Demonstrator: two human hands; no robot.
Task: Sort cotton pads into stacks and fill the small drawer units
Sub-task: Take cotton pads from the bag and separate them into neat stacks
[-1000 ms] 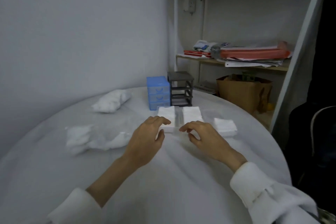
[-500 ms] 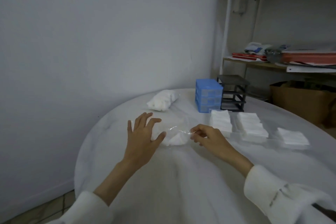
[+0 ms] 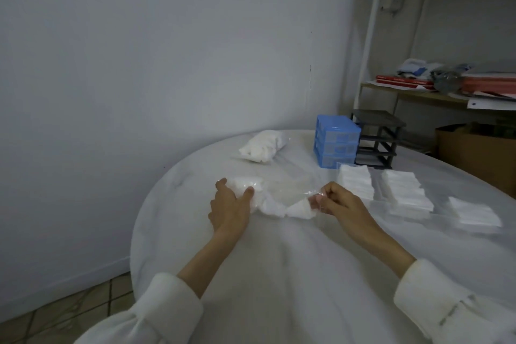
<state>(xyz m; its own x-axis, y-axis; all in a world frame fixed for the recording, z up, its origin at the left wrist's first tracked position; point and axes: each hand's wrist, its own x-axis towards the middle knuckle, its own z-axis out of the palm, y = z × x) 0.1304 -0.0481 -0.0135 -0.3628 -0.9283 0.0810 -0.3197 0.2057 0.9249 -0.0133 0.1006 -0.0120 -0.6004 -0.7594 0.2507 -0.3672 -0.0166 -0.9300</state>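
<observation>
A clear plastic bag of cotton pads (image 3: 275, 198) lies on the round white table (image 3: 293, 274) in front of me. My left hand (image 3: 230, 205) grips its left end, thumb and fingers around the pads. My right hand (image 3: 339, 200) pinches the bag's right, clear end. To the right lie three stacks of white pads: one (image 3: 355, 184), a second (image 3: 405, 188) and a third (image 3: 474, 213). Behind them stand a blue drawer unit (image 3: 336, 144) and a black drawer unit (image 3: 377, 138).
A second full bag of pads (image 3: 261, 146) lies at the table's far left side near the wall. A shelf (image 3: 435, 92) with books and papers stands at the right, a cardboard box (image 3: 474, 151) under it. Tiled floor (image 3: 64, 304) shows lower left.
My view turned left, away from the stacks. My left hand went from open above the table to gripping the bag; my right hand keeps pinching the bag's end.
</observation>
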